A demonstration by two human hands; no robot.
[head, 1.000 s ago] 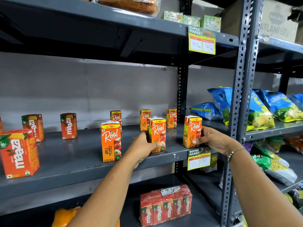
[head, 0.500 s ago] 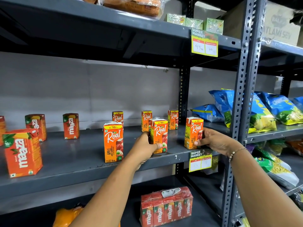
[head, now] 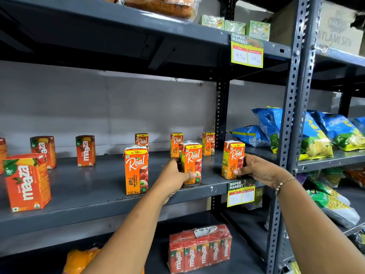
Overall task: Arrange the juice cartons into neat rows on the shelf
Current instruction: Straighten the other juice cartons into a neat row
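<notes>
Head view, near shelf (head: 83, 186) (facing forward)

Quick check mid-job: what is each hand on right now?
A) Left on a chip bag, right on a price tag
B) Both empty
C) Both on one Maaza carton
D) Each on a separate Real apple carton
D: the left hand grips the middle front Real carton, and the right hand grips the rightmost front Real carton.

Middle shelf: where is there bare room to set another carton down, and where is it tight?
Widest bare patch: between the front Maaza carton and the front Real carton, forward of the rear Maaza carton. It is tight at the right end: the left hand grips the middle Real carton, the right hand the end Real carton.
</notes>
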